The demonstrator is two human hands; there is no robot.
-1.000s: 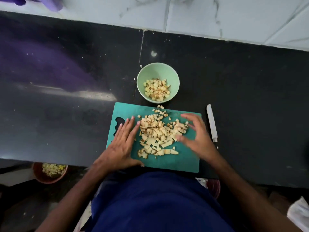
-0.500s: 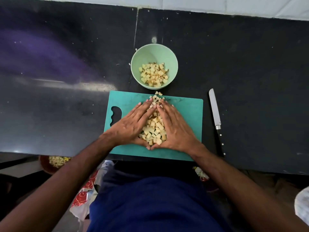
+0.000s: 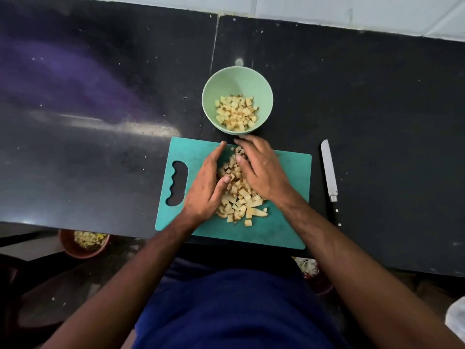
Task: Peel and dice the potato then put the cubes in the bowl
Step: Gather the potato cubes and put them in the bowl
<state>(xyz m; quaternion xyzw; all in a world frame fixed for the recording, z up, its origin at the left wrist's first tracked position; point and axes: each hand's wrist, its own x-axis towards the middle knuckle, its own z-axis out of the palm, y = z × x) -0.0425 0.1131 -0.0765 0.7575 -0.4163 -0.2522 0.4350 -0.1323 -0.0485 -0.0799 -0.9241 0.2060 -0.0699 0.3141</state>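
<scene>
Potato cubes point(image 3: 237, 195) heaped between left hand point(image 3: 205, 188) and right hand point(image 3: 261, 170).

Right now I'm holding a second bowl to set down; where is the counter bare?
Bare counter lies left of the board and bowl, and right of the knife. Crowded: the board's middle, where both hands flank the cubes.

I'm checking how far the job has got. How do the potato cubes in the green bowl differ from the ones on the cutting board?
The cubes in the bowl lie untouched in the green bowl; the cubes on the board are heaped between the left hand and right hand. The board heap looks larger and holds some uneven, longer pieces; the bowl's look more even. Both are pale, peeled potato.
</scene>
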